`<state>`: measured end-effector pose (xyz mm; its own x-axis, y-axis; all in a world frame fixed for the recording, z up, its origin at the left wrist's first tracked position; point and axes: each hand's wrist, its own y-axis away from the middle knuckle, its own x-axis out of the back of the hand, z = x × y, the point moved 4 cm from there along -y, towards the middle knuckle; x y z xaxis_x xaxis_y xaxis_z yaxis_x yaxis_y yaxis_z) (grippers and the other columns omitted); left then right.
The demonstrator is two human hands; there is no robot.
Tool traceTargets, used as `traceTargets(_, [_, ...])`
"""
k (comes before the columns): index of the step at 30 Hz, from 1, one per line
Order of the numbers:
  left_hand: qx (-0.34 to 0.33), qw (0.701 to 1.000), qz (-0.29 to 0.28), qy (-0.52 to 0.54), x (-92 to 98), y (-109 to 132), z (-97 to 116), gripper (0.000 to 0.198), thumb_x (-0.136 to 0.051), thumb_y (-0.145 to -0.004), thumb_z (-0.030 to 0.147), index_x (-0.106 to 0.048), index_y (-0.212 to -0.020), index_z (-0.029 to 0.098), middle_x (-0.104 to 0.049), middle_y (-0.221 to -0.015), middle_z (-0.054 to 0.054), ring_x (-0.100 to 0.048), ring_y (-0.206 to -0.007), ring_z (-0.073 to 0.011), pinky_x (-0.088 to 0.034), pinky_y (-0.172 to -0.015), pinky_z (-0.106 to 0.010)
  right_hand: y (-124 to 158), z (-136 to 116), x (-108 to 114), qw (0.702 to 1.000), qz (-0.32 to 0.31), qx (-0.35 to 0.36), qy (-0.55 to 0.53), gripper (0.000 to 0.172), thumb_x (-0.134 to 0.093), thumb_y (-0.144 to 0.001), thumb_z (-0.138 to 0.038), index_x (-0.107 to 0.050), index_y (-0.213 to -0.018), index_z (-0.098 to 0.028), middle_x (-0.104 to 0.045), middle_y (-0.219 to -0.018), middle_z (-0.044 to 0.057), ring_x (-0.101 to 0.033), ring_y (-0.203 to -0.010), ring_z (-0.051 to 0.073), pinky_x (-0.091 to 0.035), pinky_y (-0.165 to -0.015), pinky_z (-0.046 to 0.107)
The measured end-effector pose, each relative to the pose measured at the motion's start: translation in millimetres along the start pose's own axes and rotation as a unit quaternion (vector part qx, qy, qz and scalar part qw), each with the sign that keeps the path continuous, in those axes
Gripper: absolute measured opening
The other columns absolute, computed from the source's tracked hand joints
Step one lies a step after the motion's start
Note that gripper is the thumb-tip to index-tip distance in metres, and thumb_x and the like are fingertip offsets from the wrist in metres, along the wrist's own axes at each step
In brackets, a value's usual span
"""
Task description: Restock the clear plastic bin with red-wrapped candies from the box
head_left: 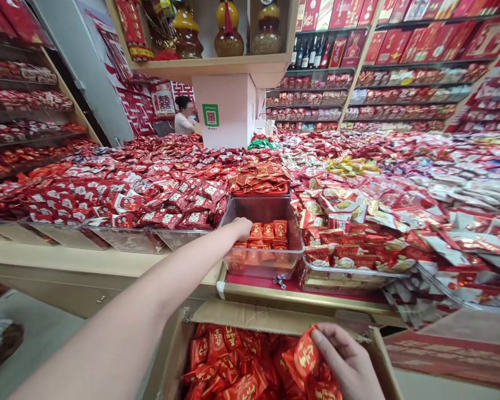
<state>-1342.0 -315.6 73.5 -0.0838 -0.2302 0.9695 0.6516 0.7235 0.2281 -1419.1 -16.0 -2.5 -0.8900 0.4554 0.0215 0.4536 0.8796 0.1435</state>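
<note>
My left hand [242, 228] reaches into a clear plastic bin [261, 260] on the counter. Its fingers curl down at the left end of a row of small red packets [268, 230] with gold lettering; what they hold is partly hidden. Neat rows of these packets cover the bin's front part, while the back part shows its bare bottom. Nearer to me, an open cardboard box [250, 318] is full of similar red packets [229, 364] lying loose. My right hand [345, 355] is over the box's right side, pinching a red packet [303, 358] between thumb and fingers.
Heaps of wrapped sweets [170, 194] fill bins to the left, and durian-labelled packets [354, 253] fill one to the right. A small metal object [280, 281] lies before the clear bin. A pillar [225, 105] stands behind, with a person [184, 116] farther back.
</note>
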Motion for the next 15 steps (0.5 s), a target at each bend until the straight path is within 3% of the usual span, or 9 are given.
traceTargets(4, [-0.005, 1.000, -0.012, -0.008, 6.1, 0, 0, 0.025, -0.055, -0.083, 0.027, -0.055, -0.105, 0.015, -0.057, -0.108, -0.006, -0.057, -0.095, -0.0194, -0.048, -0.079, -0.039, -4, -31, 0, 0.999, 0.026, -0.001, -0.043, 0.030, -0.064, -0.068, -0.044, -0.059, -0.075, -0.015, -0.057, -0.063, 0.001, -0.050, -0.055, 0.011, -0.045, -0.050, 0.021])
traceTargets(8, [-0.047, 0.997, 0.054, 0.031, 36.6, 24, 18, 0.026, -0.054, -0.082, 0.018, -0.056, -0.108, 0.013, -0.057, -0.113, -0.009, -0.052, -0.107, -0.0216, -0.039, -0.093, -0.038, -10, -45, 3, 0.999, 0.029, 0.020, -0.025, 0.031, -0.064, -0.068, -0.045, -0.059, -0.078, -0.016, -0.059, -0.063, 0.001, -0.051, -0.054, 0.011, -0.046, -0.049, 0.021])
traceTargets(11, [-0.095, 0.982, 0.142, 0.081, 51.8, 86, 45, 0.033, -0.039, -0.088, 0.018, -0.049, -0.120, 0.021, -0.051, -0.125, -0.002, -0.045, -0.115, -0.0150, -0.031, -0.100, -0.027, -9, -51, 3, 0.997, 0.031, 0.067, 0.022, 0.031, -0.062, -0.070, -0.045, -0.061, -0.079, -0.015, -0.062, -0.066, 0.003, -0.054, -0.057, 0.013, -0.047, -0.052, 0.022])
traceTargets(12, [-0.113, 0.973, 0.168, 0.110, 48.6, 113, 54, 0.034, -0.035, -0.090, 0.021, -0.047, -0.121, 0.023, -0.053, -0.123, 0.000, -0.048, -0.112, -0.0128, -0.034, -0.097, -0.024, -7, -52, 1, 0.995, 0.028, 0.083, 0.040, 0.030, -0.061, -0.071, -0.044, -0.061, -0.080, -0.015, -0.063, -0.067, 0.004, -0.056, -0.059, 0.013, -0.047, -0.054, 0.022])
traceTargets(13, [-0.133, 0.952, 0.174, 0.215, 40.2, 140, 61, 0.033, -0.038, -0.089, 0.026, -0.048, -0.120, 0.022, -0.058, -0.116, -0.002, -0.054, -0.102, -0.0134, -0.040, -0.090, -0.023, -4, -53, -3, 0.993, 0.024, 0.099, 0.057, 0.028, -0.060, -0.072, -0.043, -0.062, -0.080, -0.016, -0.064, -0.068, 0.004, -0.057, -0.060, 0.014, -0.048, -0.055, 0.022])
traceTargets(14, [-0.141, 0.934, 0.130, 0.303, 24.1, 165, 68, 0.041, -0.046, -0.085, 0.034, -0.044, -0.125, 0.023, -0.060, -0.112, -0.004, -0.058, -0.093, -0.0148, -0.045, -0.080, -0.024, -1, -53, -8, 0.991, 0.017, 0.114, 0.070, 0.026, -0.059, -0.073, -0.041, -0.063, -0.080, -0.016, -0.064, -0.069, 0.005, -0.058, -0.062, 0.015, -0.048, -0.056, 0.022])
traceTargets(15, [-0.140, 0.921, 0.052, 0.360, 3.0, 187, 73, 0.059, -0.056, -0.078, 0.041, -0.035, -0.131, 0.026, -0.058, -0.116, -0.005, -0.059, -0.090, -0.0169, -0.047, -0.076, -0.026, 2, -52, -14, 0.989, 0.007, 0.128, 0.078, 0.024, -0.058, -0.074, -0.040, -0.063, -0.081, -0.017, -0.064, -0.070, 0.005, -0.059, -0.064, 0.015, -0.049, -0.058, 0.022])
